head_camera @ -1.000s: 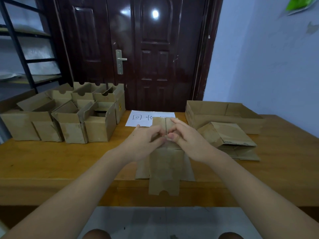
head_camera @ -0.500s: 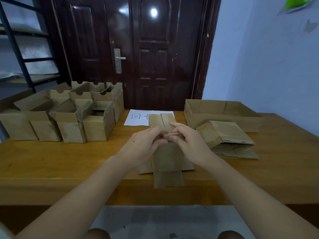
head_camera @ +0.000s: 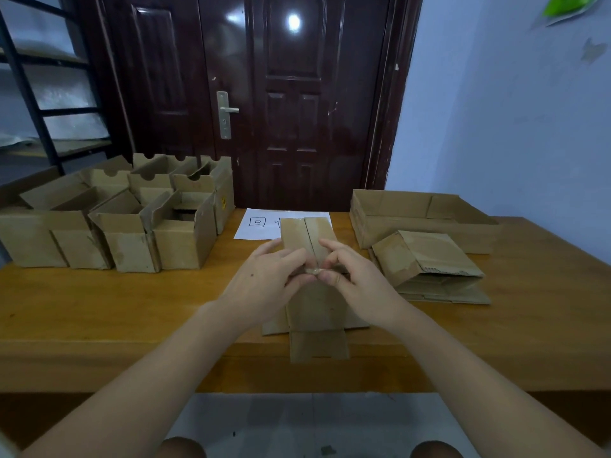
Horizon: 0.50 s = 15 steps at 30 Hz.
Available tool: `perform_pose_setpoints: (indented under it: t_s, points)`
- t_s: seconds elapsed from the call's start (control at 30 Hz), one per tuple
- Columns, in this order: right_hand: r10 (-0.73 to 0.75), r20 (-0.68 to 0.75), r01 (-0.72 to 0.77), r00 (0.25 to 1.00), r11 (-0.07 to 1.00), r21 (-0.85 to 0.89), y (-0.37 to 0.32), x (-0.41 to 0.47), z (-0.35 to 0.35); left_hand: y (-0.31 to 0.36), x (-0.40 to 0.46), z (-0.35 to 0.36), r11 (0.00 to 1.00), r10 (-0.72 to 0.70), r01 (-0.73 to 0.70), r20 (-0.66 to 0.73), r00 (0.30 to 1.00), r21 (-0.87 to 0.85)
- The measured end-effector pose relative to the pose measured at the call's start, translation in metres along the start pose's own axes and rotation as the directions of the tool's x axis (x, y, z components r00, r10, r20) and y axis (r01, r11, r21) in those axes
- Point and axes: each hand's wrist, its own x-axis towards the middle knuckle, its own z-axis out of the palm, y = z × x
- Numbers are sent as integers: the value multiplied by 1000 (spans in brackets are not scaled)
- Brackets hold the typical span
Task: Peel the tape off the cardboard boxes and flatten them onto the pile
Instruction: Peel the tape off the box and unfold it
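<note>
Both hands meet at the middle of the wooden counter [head_camera: 99, 309], right over a brown cardboard box [head_camera: 314, 312] that lies on its side near the front edge, one flap hanging over that edge. The left hand [head_camera: 264, 289] curls its fingers [head_camera: 297, 259] in against the box's top seam, and the right hand [head_camera: 357, 282] comes in from the other side, thumb and forefinger drawn narrow. Between the two sets of fingertips sits a small crumpled bit of clear tape [head_camera: 313, 271], pinched from both sides just at the seam where the two far flaps of the box meet. Those far flaps stand closed, side by side, covering part of a white sheet of paper with handwritten characters [head_camera: 261, 223].

Off to the left, a cluster of open brown cardboard boxes [head_camera: 132, 219] stands upright, packed against one another. To the right, a pile of flattened brown cardboard boxes [head_camera: 429, 269] lies near the working box but apart from it, and just behind that pile rests a wide shallow cardboard tray [head_camera: 413, 209]. A dark wooden door [head_camera: 281, 94] fills the background beyond the counter.
</note>
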Motion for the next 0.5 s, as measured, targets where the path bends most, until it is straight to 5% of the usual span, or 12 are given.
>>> perform_pose_setpoints:
  t_s: [0.5]
  points:
    - [-106, -37, 101, 994, 988, -114, 5, -9, 5, 3, -15, 5, 999, 45, -46, 70, 997, 8]
